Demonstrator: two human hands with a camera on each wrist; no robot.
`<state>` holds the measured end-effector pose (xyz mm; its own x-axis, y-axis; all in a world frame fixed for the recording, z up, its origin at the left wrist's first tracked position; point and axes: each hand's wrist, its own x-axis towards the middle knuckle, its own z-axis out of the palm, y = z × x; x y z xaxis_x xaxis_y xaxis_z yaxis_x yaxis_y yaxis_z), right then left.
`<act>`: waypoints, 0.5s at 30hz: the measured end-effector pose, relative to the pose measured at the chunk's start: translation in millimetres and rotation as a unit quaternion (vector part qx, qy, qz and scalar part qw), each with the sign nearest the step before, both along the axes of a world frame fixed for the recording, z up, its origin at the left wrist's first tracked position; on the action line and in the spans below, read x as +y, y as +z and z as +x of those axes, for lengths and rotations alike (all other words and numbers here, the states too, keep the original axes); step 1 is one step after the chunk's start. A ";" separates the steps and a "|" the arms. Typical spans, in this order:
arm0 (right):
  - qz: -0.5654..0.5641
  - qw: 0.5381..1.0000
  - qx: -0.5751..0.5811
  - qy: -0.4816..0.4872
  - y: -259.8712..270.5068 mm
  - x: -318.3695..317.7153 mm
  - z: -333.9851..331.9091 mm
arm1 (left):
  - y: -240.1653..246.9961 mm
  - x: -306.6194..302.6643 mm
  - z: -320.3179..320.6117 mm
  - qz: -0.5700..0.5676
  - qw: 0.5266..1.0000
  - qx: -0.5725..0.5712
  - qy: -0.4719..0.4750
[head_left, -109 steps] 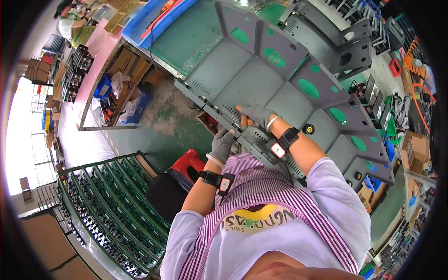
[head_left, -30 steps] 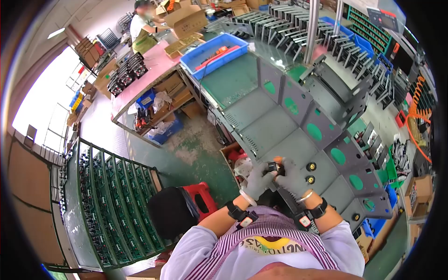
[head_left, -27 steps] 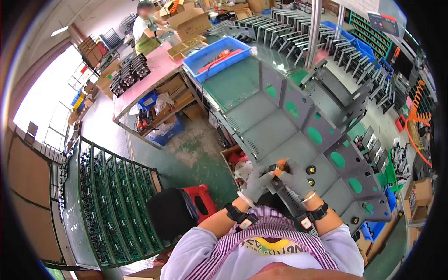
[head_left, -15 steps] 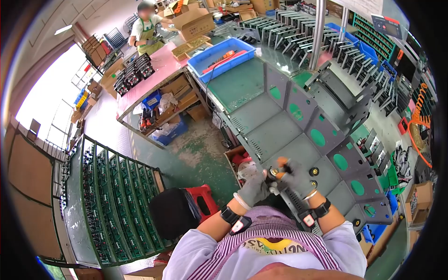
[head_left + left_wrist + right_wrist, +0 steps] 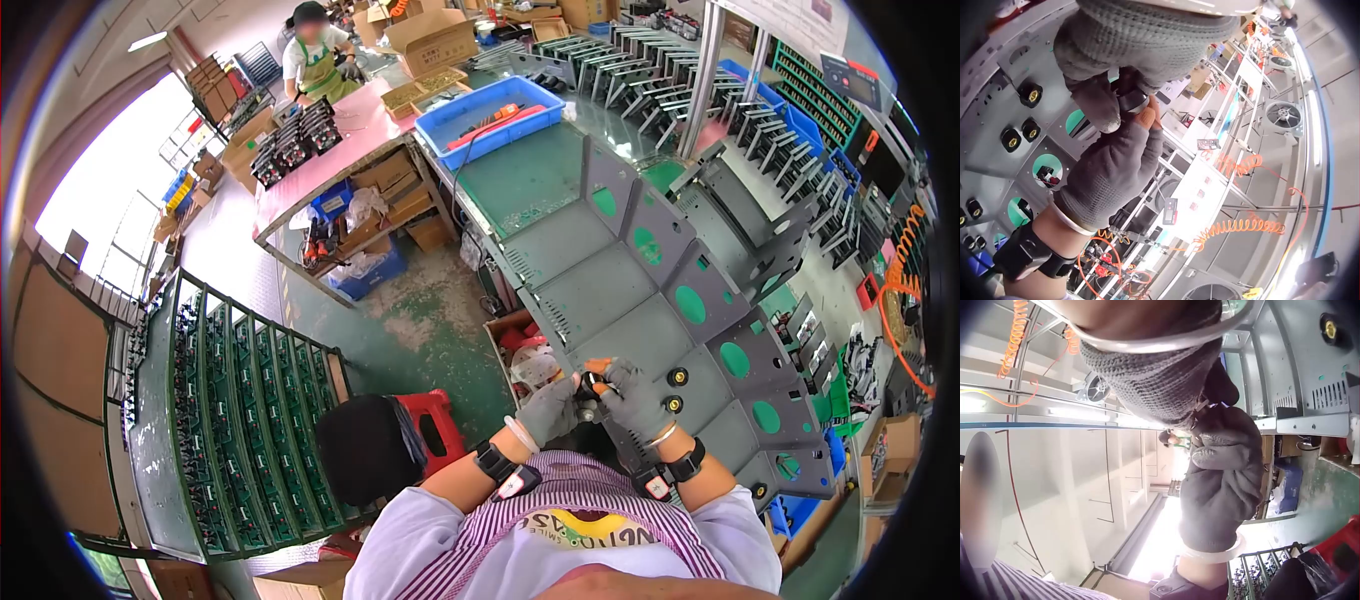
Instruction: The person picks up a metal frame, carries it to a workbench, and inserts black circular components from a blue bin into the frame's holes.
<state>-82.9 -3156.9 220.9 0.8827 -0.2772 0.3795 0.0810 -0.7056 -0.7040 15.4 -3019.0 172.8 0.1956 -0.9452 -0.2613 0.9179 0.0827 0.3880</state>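
Note:
In the head view the gloved left hand (image 5: 548, 412) and right hand (image 5: 637, 403) meet at the near edge of the grey metal panels (image 5: 640, 325). Both pinch a small dark round part (image 5: 588, 384) between their fingertips. The left wrist view shows this black part (image 5: 1133, 100) between the left hand (image 5: 1141, 47) and right hand (image 5: 1110, 172). Fingers mostly hide it in the right wrist view, where the right hand (image 5: 1154, 381) touches the left hand (image 5: 1222, 475). Black round pieces with brass-coloured centres, one of them here (image 5: 678, 377), stand on the panels.
A blue tray (image 5: 490, 120) with orange-red tools lies at the bench's far end. A red stool (image 5: 432, 425) and a green rack (image 5: 250, 430) stand at left. Another person (image 5: 318, 60) is behind a pink table (image 5: 330, 150). An orange coiled hose (image 5: 905, 250) hangs at right.
The hands, apart over a slotted metal piece in the oldest frame, have come together around the small dark part. The head view has shifted, and the other person has turned toward the pink table.

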 end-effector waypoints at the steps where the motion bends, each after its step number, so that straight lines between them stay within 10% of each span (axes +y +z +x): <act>1: 0.026 0.999 0.022 0.000 0.4 0.2 0.4 | -2.6 0.3 1.0 -0.002 1.000 0.002 0.003; 15: 0.023 0.996 0.085 -0.015 -10.8 -1.6 6.5 | -21.4 2.6 10.5 0.002 1.000 0.000 -0.002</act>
